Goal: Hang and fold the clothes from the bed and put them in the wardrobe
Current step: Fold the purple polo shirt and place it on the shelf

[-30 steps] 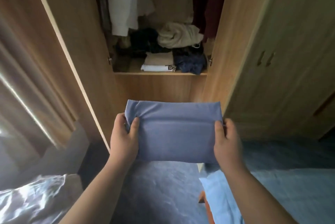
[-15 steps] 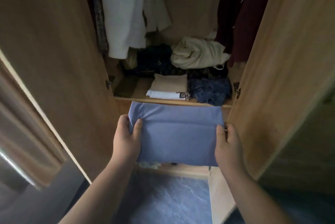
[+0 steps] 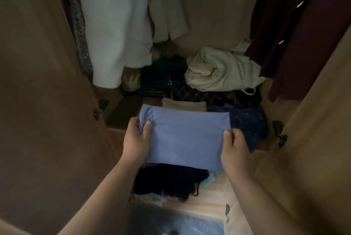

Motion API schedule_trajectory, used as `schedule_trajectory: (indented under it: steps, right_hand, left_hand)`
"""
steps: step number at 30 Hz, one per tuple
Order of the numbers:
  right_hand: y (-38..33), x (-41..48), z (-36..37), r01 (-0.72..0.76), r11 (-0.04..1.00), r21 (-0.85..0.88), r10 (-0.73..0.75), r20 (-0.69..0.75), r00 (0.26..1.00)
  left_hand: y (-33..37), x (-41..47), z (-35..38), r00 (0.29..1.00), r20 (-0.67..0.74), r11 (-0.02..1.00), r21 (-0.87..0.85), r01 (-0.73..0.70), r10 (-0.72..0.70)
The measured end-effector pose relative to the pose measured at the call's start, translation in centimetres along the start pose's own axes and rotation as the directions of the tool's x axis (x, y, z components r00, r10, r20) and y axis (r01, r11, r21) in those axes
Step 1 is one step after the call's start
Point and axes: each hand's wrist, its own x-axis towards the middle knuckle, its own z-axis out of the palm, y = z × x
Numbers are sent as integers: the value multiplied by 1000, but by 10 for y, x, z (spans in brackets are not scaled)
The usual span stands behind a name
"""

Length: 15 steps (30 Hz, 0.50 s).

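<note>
A folded lavender-blue garment (image 3: pixel 185 135) is held flat between both hands over the front of the wardrobe shelf (image 3: pixel 115 123). My left hand (image 3: pixel 135 140) grips its left edge, thumb on top. My right hand (image 3: pixel 234 148) grips its right edge the same way. The garment covers most of a folded beige piece (image 3: pixel 183 105) lying on the shelf just behind it. Whether the garment touches the pile beneath cannot be told.
A dark blue dotted garment (image 3: pixel 247 122) lies to the right, a crumpled cream one (image 3: pixel 218 71) behind, dark clothes (image 3: pixel 163 78) at the back. White coats (image 3: pixel 117 25) and maroon clothes (image 3: pixel 296 25) hang above. Open doors (image 3: pixel 38 82) flank both sides. Black clothes (image 3: pixel 167 181) fill the lower shelf.
I have stepped closer to the wardrobe. Both hands carried the folded garment forward and up, from below the shelf edge to over the shelf's front pile.
</note>
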Motion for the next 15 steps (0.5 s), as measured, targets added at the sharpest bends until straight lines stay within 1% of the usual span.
schedule_trajectory:
  steps: [2, 3, 6, 9, 12, 15]
  right_hand:
    - [1, 33, 22, 17, 1000, -20, -17, -26, 1000]
    - [2, 49, 35, 21, 999, -37, -22, -44, 999]
    - [4, 90, 71, -25, 996, -83, 20, -60, 998]
    - [10, 124, 100, -56, 991, -120, 50, -57, 997]
    - [12, 151, 115, -74, 981, -180, 66, -48, 997]
    - [15, 171, 122, -86, 962, -260, 79, -36, 996]
  left_hand:
    - [-8, 39, 19, 999, 22, 999, -24, 35, -34]
    - [-11, 60, 27, 999, 34, 999, -26, 28, -27]
    - [-20, 119, 49, 996, 89, 1000, 4, -22, 21]
    - [-28, 169, 67, 991, 136, 999, 38, -1, -5]
    - [-34, 199, 83, 988, 155, 1000, 11, 23, -25]
    - [-39, 221, 94, 989, 146, 998, 57, 1, -10]
